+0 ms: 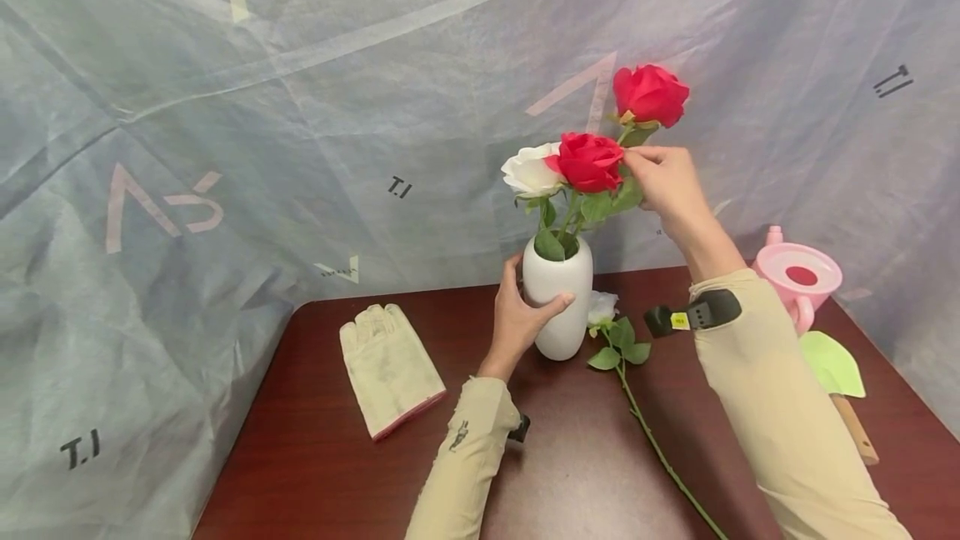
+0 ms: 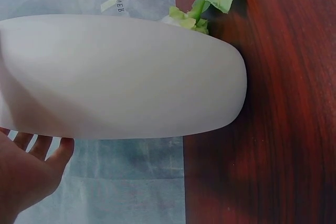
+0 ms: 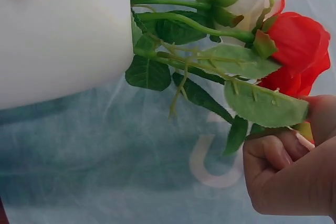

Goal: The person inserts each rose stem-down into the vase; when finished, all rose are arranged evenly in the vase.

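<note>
The white vase [image 1: 558,298] stands on the counter [image 1: 315,457], and the person's left hand [image 1: 525,315] grips its near side, thumb across the front. Above the vase, the right hand [image 1: 667,182] seems to pinch the taller red rose [image 1: 651,96] by its stem just under the bloom; the exact hold is partly hidden. A lower red rose [image 1: 588,162] and a white rose [image 1: 531,171] already rise from the vase's mouth.

I'd judge the step in hand to be settling that taller bloom among the others; the next move probably calls for easing its stem down while the vase is kept steady. A loose white rose [image 1: 622,344] lies right of the vase, perhaps due to go in afterwards.

From the right wrist, I can see the leaf [image 3: 265,103] by the fingers and green stems running into the vase's mouth, largely covered from the head. Only the head view shows the glove [image 1: 393,373] left of the vase, and the pink watering can [image 1: 821,269] and trowel [image 1: 832,365] off to its right
</note>
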`<state>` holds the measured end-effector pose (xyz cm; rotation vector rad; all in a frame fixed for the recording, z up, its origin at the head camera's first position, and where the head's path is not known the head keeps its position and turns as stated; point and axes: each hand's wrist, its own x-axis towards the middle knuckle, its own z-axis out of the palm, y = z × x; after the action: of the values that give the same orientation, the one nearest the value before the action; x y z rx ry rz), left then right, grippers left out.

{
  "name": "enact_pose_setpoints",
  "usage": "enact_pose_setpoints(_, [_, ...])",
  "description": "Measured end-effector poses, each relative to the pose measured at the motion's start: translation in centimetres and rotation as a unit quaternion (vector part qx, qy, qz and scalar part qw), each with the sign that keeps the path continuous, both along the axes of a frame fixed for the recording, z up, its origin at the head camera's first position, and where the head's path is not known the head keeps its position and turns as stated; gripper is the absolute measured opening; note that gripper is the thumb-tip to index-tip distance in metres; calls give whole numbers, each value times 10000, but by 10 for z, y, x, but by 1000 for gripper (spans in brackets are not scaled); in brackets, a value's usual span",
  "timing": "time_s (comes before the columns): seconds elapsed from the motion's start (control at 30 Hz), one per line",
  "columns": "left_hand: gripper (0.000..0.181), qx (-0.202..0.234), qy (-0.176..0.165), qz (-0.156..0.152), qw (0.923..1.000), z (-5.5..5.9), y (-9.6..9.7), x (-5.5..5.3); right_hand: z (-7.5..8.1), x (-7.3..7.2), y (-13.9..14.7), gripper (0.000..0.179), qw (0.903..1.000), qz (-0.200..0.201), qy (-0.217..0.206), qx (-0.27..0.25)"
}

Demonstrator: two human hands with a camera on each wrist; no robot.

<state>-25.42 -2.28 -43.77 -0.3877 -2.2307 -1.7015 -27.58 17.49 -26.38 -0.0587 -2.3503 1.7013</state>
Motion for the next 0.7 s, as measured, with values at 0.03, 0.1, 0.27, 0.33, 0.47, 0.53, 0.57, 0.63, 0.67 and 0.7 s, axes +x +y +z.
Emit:
enact_pose_setpoints(0.03, [80, 1, 3, -1, 10000, 0, 0, 0, 0, -1, 0, 45, 9999, 55, -72, -137])
enact_pose_setpoints(0.1, [80, 19, 13, -13, 10000, -1, 0, 0, 0, -3, 0, 46, 9975, 155, -89, -683])
enact_pose_setpoints(0.27, [81, 47, 25, -7, 10000, -1, 1, 0, -6, -6, 0, 37, 9829, 92, 348, -1803])
enact_pose_setpoints(0.33, [81, 36, 32, 4, 10000, -1, 1, 0, -9, -5, 0, 33, 9850, -8, 618, -1608])
enact_pose_setpoints(0.47, [82, -13, 17, 24, 10000, 0, 1, 1, -20, 1, -2, 28, 9909, -142, 1115, -739])
enact_pose_setpoints(0.53, [82, -38, -1, 39, 10000, 1, 1, 1, -27, 4, -4, 27, 9913, -78, 1254, -392])
enact_pose_setpoints(0.57, [82, -34, 4, 43, 10000, 1, 1, 1, -30, 5, -6, 26, 9912, -57, 1304, -241])
enact_pose_setpoints(0.63, [82, -23, 6, 39, 10000, 1, 1, 1, -38, 8, -8, 24, 9901, 6, 1399, 114])
enact_pose_setpoints(0.67, [81, -10, 14, 26, 10000, 1, 1, 1, -42, 9, -10, 22, 9894, 51, 1420, 310])
enact_pose_setpoints(0.7, [81, -11, 16, 31, 10000, 1, 1, 1, -46, 10, -11, 21, 9886, 119, 1431, 462])
